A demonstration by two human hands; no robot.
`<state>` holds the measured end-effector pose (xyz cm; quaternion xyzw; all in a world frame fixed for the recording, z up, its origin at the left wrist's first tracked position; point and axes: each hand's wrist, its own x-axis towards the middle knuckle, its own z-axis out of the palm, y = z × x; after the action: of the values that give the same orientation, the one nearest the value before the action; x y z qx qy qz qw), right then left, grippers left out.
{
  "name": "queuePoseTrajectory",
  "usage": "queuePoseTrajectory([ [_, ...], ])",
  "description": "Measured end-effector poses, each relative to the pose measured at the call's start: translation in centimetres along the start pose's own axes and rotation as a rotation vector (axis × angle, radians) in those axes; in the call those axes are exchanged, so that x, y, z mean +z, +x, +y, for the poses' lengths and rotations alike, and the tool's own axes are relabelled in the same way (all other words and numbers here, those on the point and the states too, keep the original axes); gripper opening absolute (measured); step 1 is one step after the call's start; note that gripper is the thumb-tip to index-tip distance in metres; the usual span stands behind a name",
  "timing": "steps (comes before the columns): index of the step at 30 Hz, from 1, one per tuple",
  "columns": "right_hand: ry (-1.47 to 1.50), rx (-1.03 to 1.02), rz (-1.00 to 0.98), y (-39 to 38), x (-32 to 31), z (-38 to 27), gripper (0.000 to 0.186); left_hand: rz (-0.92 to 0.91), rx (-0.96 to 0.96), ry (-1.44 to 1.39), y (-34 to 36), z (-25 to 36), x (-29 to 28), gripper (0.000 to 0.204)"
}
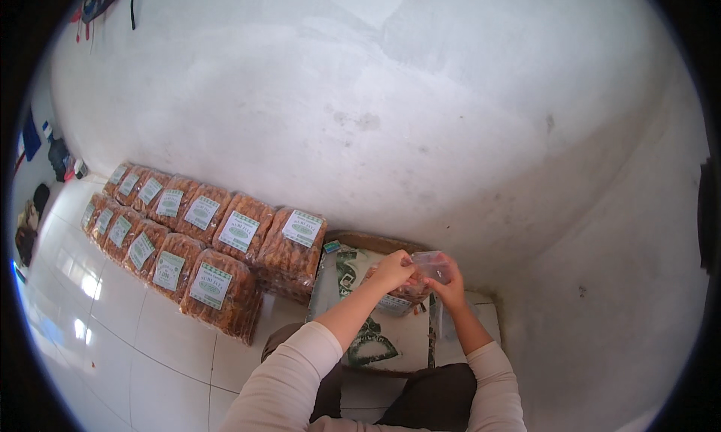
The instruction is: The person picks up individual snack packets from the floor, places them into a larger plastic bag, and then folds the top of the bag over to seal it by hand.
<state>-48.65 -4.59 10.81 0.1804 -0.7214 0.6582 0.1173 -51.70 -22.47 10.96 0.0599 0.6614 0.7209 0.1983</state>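
A small clear plastic bag (398, 303) of reddish-brown snack pieces with a printed label stands over a low board in front of my knees. Its loose, see-through mouth is stretched between my two hands. My left hand (393, 271) pinches the left side of that mouth, fingers closed. On the other side, my right hand (449, 283) grips the right edge between thumb and fingers. Under the bag lies the whitish board (405, 342) with worn green markings. The bag's lower part is partly hidden by my left wrist.
Two rows of large filled snack bags (214, 283) with white and green labels stand on the white tiled floor (158, 349) to the left. A small blue-green packet (332, 246) lies at the board's far left corner. A pale wall (420, 132) rises close behind and to the right.
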Motion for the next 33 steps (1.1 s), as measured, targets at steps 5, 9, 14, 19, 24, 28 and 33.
queuePoseTrajectory([
  [5,-0.002,0.039,-0.088,0.1,-0.7,1.5,0.052,0.009,0.02,0.033,-0.5,0.6,0.2,0.022],
  [9,-0.12,0.167,-0.081,-0.1,-0.1,1.8,0.039,0.022,0.036,0.04,-0.6,0.5,0.0,0.022],
  [14,0.093,0.169,-0.034,-0.4,0.6,2.8,0.033,0.045,0.021,0.03,-0.8,0.9,0.4,0.021],
  [19,-0.008,0.161,0.019,-0.5,1.4,1.7,0.026,0.058,0.02,0.05,-0.9,1.2,0.4,0.021],
  [24,-0.135,0.121,0.054,-0.7,1.5,2.5,0.027,0.038,-0.041,-0.035,0.0,0.8,0.4,0.023],
  [28,-0.461,-0.08,0.047,-1.0,1.8,2.4,0.043,0.029,-0.088,-0.131,0.2,0.7,0.1,0.027],
  [33,-0.754,-0.335,-0.005,-0.8,2.9,0.5,0.061,0.13,-0.102,-0.13,0.2,0.9,0.0,0.038],
])
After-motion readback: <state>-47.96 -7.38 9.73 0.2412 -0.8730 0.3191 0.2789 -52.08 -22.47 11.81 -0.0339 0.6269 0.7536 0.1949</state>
